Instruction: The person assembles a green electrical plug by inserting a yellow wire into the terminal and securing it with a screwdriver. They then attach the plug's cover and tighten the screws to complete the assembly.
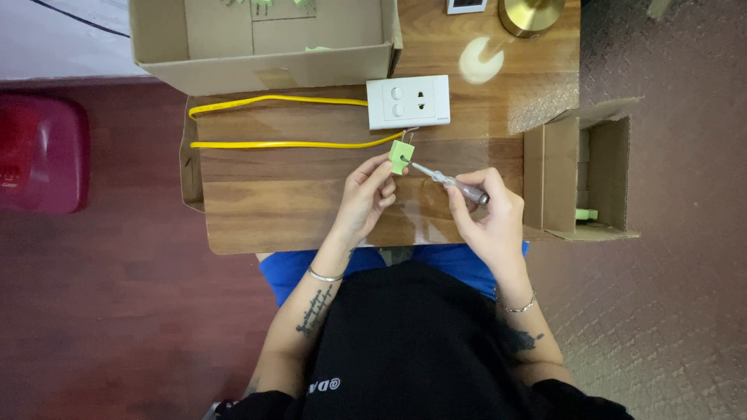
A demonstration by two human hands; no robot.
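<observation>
The left hand (pixel 364 198) pinches a small green block (pixel 401 156) above the wooden counter (pixel 272 202). The right hand (pixel 486 218) holds a screwdriver (pixel 451 183), its tip apparently touching the block. A yellow cable (pixel 272 144) runs toward the white socket plate (pixel 408 101).

Home workbench: wooden table (pixel 311 202), cardboard boxes (pixel 264 47)

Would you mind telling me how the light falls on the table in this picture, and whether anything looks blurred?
Head view: a bright round glare patch lies on the wooden table below the brass lamp base; the left hand with its green block and the right hand with the screwdriver are evenly lit and sharp; the floor at the edges is dimmer.
</observation>
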